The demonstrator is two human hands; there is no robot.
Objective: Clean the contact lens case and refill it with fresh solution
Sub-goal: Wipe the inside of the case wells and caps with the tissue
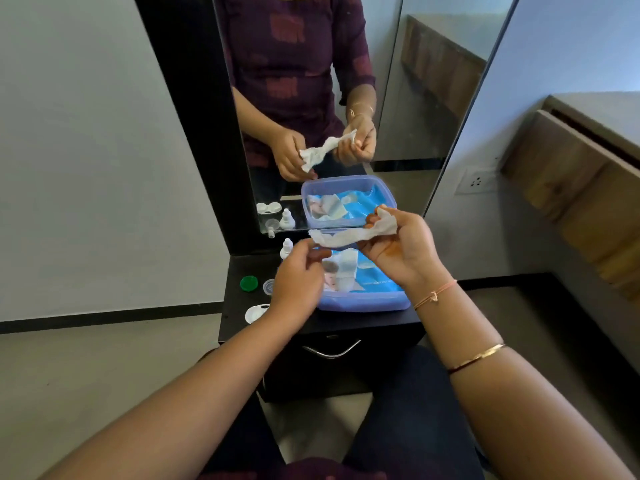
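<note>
A twisted white wipe (349, 235) stretches between my hands above the black dresser top (239, 271). My left hand (299, 271) pinches its left end and my right hand (403, 247) grips its right end. Below them a purple plastic box (363, 301) holds a blue wipes pack (372, 271). A small white solution bottle (286, 247) stands at the back, just left of the box. On the dresser top's left part lie a green cap (248, 283), a clear cap (268, 286) and the white lens case (255, 312), partly hidden by my left wrist.
A tall mirror (311, 98) behind the dresser repeats my hands, the box, the bottle and the lens case. The dresser's drawer handle (330, 351) faces my knees. A wooden cabinet (581, 188) stands at the right by a wall socket (476, 181).
</note>
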